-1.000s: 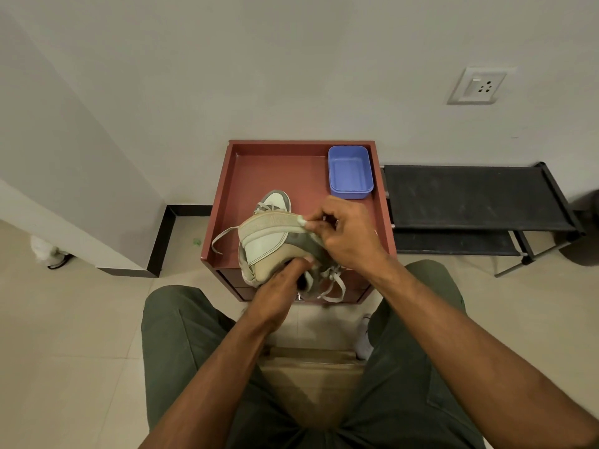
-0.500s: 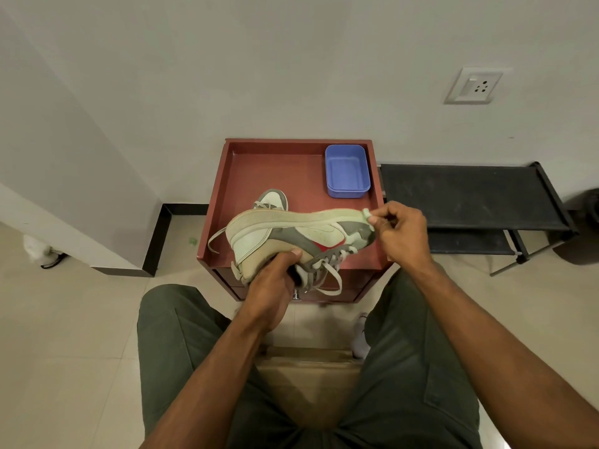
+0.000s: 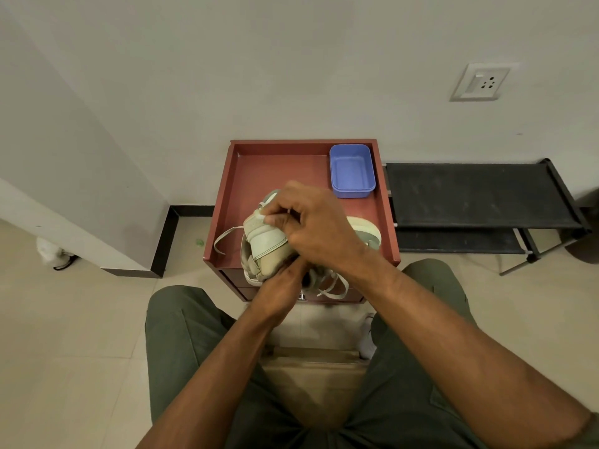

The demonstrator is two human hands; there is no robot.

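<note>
A pale green and beige sneaker (image 3: 265,246) lies on its side above the front of a red-brown cabinet top (image 3: 278,173), its loose laces hanging off both sides. My left hand (image 3: 280,286) grips it from below, near the collar. My right hand (image 3: 311,226) lies over the shoe, and its fingertips pinch the material at the heel end. A second shoe sits behind, almost wholly hidden by my right hand.
A blue plastic tub (image 3: 351,171) stands at the cabinet's back right corner. A low black rack (image 3: 479,196) adjoins the cabinet on the right. The wall with a socket (image 3: 479,82) is behind. My knees in green trousers frame a wooden seat edge (image 3: 311,367).
My right hand has moved from the shoe's toe at the right back to the left, onto the heel end. The shoe has turned and now lies more end-on.
</note>
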